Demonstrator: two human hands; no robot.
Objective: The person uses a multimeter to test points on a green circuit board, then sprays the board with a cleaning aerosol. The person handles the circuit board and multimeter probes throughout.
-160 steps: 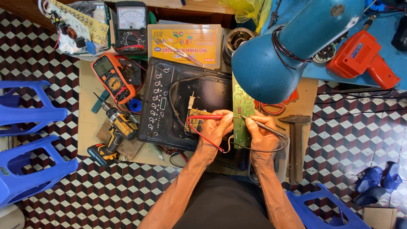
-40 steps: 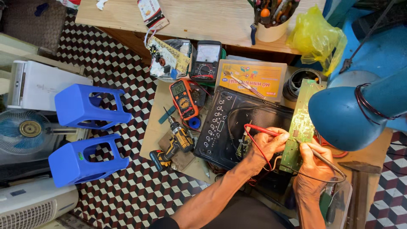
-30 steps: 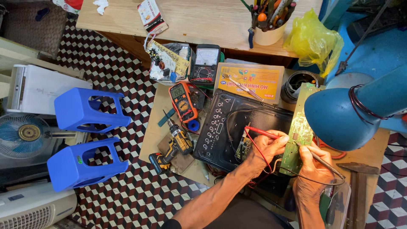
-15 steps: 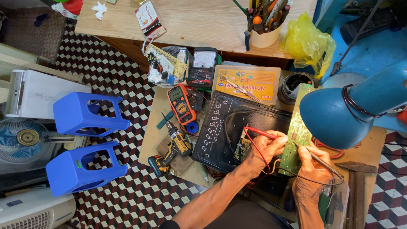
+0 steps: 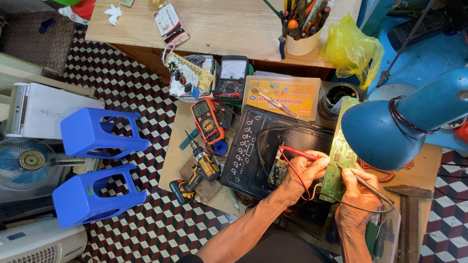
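- The long green printed circuit board (image 5: 340, 146) stands tilted over the right edge of a black flat appliance panel (image 5: 258, 146) on the low bench (image 5: 178, 160); its long axis runs from far to near.
- The left hand (image 5: 304, 171), clenched on a red probe (image 5: 297, 152), lies just left of the board, the probe tip toward the board's left edge.
- The right hand (image 5: 360, 191) grips a dark probe (image 5: 370, 187) like a pen, touching the board's near end; both hands are about equally close.
- An orange multimeter (image 5: 207, 120) lies to the left, a yellow cordless drill (image 5: 197, 170) nearer.
- A white cup (image 5: 302, 45) on the far wooden table holds tools; a clear tray (image 5: 190, 78) holds another board.
- A blue lamp shade (image 5: 378, 134) hangs on the right.
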